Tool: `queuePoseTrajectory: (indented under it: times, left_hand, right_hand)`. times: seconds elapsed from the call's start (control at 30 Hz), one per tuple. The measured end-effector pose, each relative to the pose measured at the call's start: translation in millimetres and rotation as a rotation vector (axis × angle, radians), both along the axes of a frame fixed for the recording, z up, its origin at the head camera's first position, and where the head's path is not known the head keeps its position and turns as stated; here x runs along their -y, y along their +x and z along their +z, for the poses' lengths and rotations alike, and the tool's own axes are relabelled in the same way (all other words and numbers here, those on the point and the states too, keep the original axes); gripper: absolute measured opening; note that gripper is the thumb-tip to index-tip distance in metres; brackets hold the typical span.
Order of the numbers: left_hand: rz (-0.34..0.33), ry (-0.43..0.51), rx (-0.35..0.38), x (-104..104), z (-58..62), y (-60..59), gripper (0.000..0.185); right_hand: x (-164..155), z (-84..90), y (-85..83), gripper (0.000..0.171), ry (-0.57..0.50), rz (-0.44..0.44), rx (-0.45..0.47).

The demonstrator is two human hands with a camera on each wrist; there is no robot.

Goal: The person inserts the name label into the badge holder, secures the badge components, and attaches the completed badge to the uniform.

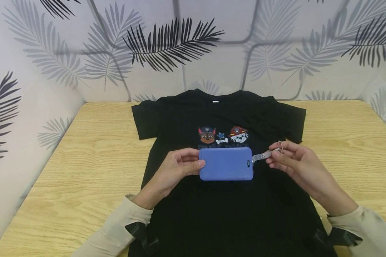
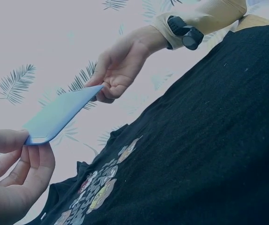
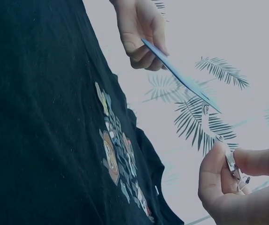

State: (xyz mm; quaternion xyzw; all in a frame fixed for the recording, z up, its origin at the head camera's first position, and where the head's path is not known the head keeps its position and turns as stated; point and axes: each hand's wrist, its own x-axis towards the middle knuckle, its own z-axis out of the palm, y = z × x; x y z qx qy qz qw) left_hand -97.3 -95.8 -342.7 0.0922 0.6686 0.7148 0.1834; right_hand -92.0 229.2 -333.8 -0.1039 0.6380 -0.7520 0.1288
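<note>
On the wooden table point(image 1: 83, 150) a black T-shirt point(image 1: 225, 214) lies flat under our hands. Above its print our left hand point(image 1: 177, 167) pinches the blue card holder point(image 1: 226, 164) while our right hand point(image 1: 296, 162) pinches the metal clip point(image 1: 266, 155); we should keep the holder level so the strap stays taut, with nothing in the way

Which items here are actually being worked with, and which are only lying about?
In hand:
- blue card holder, gripped by left hand
- clip strap, pinched by right hand

Lying about:
- black T-shirt, spread flat under the hands
- wooden table
</note>
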Motion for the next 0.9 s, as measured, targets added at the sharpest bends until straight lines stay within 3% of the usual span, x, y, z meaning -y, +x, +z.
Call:
queuePoseTrajectory:
  times: [0.43, 0.9]
  left_hand:
    - [0.003, 0.009, 0.005, -0.7, 1.4, 1.2, 0.029]
    - [-0.012, 0.019, 0.016, -3.1, -3.4, 2.6, 0.029]
  right_hand:
    - [3.0, -6.6, -0.1, 0.019, -0.069, 0.080, 0.113]
    - [7.6, -6.3, 5.9, 0.026, -0.272, 0.216, 0.224]
